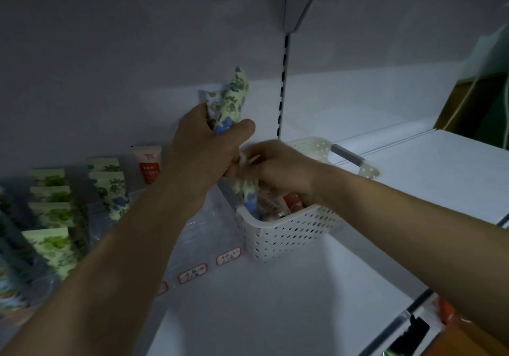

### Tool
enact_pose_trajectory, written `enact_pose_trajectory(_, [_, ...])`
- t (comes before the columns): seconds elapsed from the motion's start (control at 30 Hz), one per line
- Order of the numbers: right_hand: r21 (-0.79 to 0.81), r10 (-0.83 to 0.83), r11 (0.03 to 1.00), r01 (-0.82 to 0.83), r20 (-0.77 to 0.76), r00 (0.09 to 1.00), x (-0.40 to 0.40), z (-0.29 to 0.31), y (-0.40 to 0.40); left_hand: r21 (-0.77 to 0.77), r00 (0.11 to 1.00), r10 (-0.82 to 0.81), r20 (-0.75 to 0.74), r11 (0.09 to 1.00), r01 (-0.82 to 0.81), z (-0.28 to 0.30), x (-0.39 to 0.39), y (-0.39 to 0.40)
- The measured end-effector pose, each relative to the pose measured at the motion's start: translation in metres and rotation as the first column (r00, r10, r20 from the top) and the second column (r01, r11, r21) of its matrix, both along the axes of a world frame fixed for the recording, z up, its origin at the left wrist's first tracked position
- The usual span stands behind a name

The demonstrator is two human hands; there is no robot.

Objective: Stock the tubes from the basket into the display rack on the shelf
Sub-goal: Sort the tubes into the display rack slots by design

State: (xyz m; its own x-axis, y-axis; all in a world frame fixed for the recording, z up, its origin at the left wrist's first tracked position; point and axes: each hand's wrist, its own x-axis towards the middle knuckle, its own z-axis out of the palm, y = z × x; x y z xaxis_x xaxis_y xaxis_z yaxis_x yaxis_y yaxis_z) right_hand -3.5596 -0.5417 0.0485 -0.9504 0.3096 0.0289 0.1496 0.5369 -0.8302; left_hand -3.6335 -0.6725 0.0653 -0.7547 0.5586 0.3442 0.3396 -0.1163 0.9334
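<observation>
Head view: left hand [203, 146] grips floral tubes [231, 99]

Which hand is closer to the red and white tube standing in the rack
Left. The left hand is just right of the red and white tube; the right hand is farther right, over the basket.

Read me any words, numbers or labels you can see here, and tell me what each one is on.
No text here can be read.
Price labels on the shelf's front edge: red-bordered, handwritten, too blurred to read.
Red and white tube in the rack: print on its red panel too small to read.
Floral tubes in the left hand: pattern only, no words visible.
</observation>
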Motion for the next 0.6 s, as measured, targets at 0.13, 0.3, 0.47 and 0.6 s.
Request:
enact_pose_trajectory(0.13, [-0.224,-0.195,0.966,0.125,-0.322,0.926,0.008,0.023,0.011,-0.02,0.996,-0.011,-0.089,1.0,0.009,0.001,0.004,-0.001])
enact_pose_trajectory(0.3, [-0.498,-0.187,0.866,-0.037,-0.393,0.9,0.02,0.052,0.022,-0.101,0.98,-0.13,-0.15,0.988,0.116,-0.005,0.011,0.004])
enact_pose_trajectory(0.47, [0.536,-0.229,0.835,0.126,0.131,0.965,0.029,0.041,0.061,-0.052,0.987,-0.137,-0.088,0.99,0.133,-0.011,0.012,0.007])
enact_pose_trajectory(0.6, [0.755,-0.368,0.638,-0.155,0.475,0.799,0.03,0.007,0.076,-0.058,0.99,-0.114,-0.078,0.992,0.109,-0.02,0.016,0.011])
